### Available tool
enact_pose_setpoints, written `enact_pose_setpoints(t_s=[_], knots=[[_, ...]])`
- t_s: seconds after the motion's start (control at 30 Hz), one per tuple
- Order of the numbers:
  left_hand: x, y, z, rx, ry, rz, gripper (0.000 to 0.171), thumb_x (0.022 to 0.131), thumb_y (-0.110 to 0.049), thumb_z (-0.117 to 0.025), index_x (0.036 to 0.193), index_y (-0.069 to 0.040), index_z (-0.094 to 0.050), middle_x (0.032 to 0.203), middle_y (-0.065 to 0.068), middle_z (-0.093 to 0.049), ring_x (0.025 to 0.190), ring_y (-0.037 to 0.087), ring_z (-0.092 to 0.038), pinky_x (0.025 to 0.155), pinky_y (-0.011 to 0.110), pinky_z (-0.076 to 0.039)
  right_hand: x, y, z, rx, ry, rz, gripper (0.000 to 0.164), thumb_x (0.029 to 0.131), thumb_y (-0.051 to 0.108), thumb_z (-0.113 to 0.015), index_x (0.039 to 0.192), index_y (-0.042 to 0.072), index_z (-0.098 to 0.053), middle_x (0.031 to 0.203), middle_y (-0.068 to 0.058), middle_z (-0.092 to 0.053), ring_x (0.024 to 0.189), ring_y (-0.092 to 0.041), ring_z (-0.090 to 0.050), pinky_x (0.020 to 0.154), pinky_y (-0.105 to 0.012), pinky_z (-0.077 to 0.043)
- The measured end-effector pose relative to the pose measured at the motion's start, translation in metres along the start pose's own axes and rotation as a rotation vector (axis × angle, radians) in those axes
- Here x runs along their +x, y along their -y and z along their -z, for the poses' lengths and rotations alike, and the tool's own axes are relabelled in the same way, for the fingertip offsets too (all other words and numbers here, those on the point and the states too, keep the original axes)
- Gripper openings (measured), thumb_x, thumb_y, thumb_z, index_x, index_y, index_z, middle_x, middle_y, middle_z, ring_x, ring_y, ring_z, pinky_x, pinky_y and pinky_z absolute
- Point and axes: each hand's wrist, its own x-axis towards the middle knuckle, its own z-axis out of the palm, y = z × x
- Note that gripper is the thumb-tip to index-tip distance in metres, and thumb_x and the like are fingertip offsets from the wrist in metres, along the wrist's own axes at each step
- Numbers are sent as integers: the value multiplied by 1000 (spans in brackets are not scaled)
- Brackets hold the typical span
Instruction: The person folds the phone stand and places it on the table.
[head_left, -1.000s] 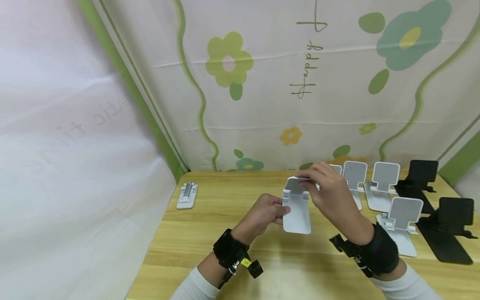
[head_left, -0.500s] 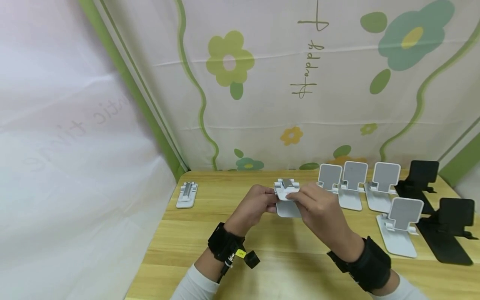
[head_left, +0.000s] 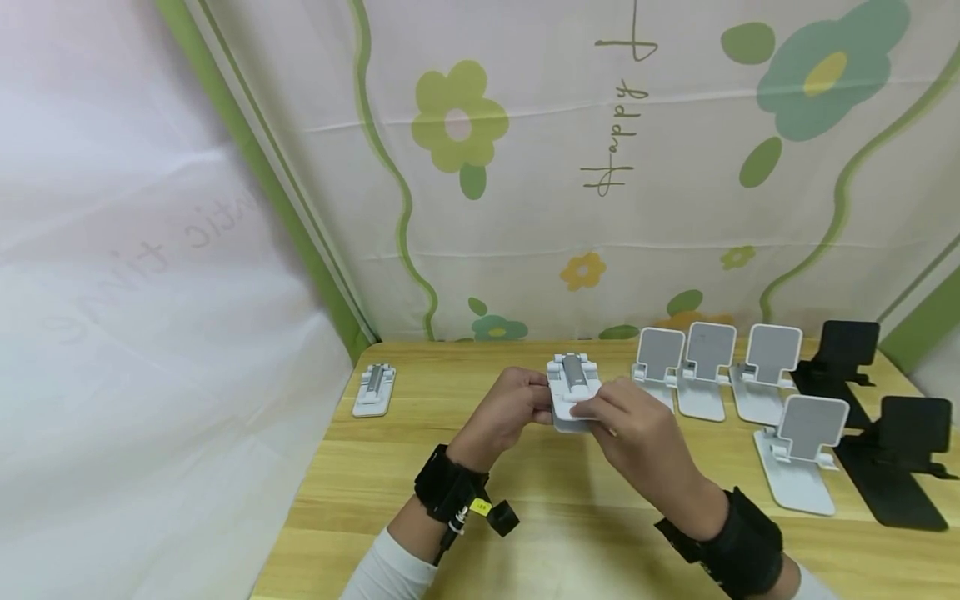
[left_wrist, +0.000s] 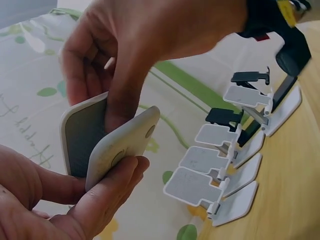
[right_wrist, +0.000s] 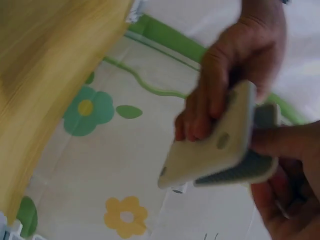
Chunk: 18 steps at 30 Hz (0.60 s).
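Right of the held stand (head_left: pixel 574 377) sit six stands (head_left: pixel 810 427).

A wood-grain table (head_left: pixel 570 542) supports one folded white stand (head_left: pixel 373 392) near its left edge. At the right, three unfolded white stands (head_left: pixel 709 352) form a rear row, with a rear black stand (head_left: pixel 847 348) at the row's right end. In front, another white stand (head_left: pixel 802 454) is positioned beside a front black stand (head_left: pixel 911 433). Behind the table hangs a white curtain (head_left: pixel 510 225), printed with a yellow-green flower (head_left: pixel 458 125), a large teal flower (head_left: pixel 828 75) and sideways "Happy" lettering (head_left: pixel 617 142).
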Motion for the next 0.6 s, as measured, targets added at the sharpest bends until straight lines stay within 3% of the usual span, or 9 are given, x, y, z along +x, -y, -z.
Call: enact_pose_setpoints(t_s=[0.13,0.23,0.37,0.47,0.6], knots=[[-1,-1,0,5,1,-2,25,100,-2,-58,115,11,-71,98,15,-75,71,9,-66,68,20,-55,4,-8,11,139,67,-161,48,61,3,-95,104,8,-73,94,2,-65,84,-11,-58,74,-14,-46],[-2,-4,-1,2,-2,-5,26,101,-3,-57,118,10,-70,101,18,-76,73,9,-67,67,19,-55,7,-14,18,199,145,-345,48,78,16,-89,119,5,-68,101,-1,-65,90,-12,-60,79,-16,-50],[-3,-6,-1,-4,20,1,26,101,-2,-57,121,10,-70,105,21,-76,77,10,-69,67,18,-57,10,-20,25,303,330,-665,49,100,38,-68,135,5,-60,115,-9,-66,106,-22,-65,87,-35,-57],[-3,-6,-2,3,22,-2,26,101,-2,-57,120,9,-71,106,20,-76,78,10,-70,68,19,-57,12,-26,26,483,452,-887,63,103,49,-59,144,1,-53,131,-17,-63,116,-28,-64,93,-41,-57],[-4,-4,-4,6,10,-3,25,100,-1,-58,118,9,-72,104,19,-77,75,10,-69,66,19,-57,11,-35,24,779,497,-1062,69,105,44,-56,148,-8,-43,142,-25,-54,117,-23,-64,95,-32,-57]])
